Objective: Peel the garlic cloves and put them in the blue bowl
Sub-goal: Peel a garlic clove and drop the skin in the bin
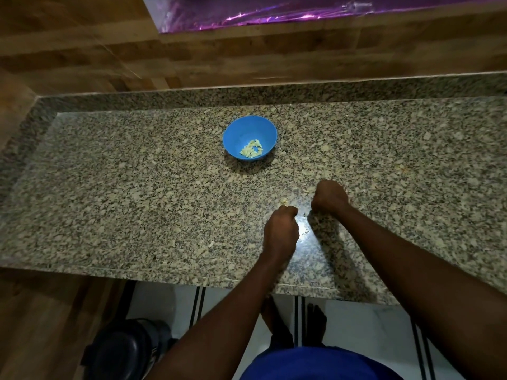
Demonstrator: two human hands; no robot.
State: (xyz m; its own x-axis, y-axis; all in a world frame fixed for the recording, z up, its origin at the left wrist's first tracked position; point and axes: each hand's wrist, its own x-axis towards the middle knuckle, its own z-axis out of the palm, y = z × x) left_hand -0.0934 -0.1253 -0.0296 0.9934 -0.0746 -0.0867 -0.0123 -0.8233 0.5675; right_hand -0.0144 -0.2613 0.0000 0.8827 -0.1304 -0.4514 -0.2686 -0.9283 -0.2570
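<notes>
- Blue bowl (pixel 249 138) stands upright on the granite tabletop (pixel 137 187), mouth up, toward the far middle, well apart from both hands.
- Peeled garlic cloves (pixel 251 148) lie heaped in the bowl's near side; their long axes point various ways.
- One pale garlic clove (pixel 284 201) lies on the tabletop just beyond the left hand (pixel 281 229); its long axis cannot be made out.
- Left hand: fingers curled together, tips just beside that clove; whether they hold anything cannot be told.
- Right hand (pixel 330 197): fingers curled under, knuckles up; its contents are hidden.
- Bare tabletop lies between hands and bowl.
- Pale skin scraps blend with the speckled stone and are hard to separate.
- Below the tabletop edge: bare feet (pixel 315 322) on tiled floor and a dark object (pixel 123 349), unidentifiable.
</notes>
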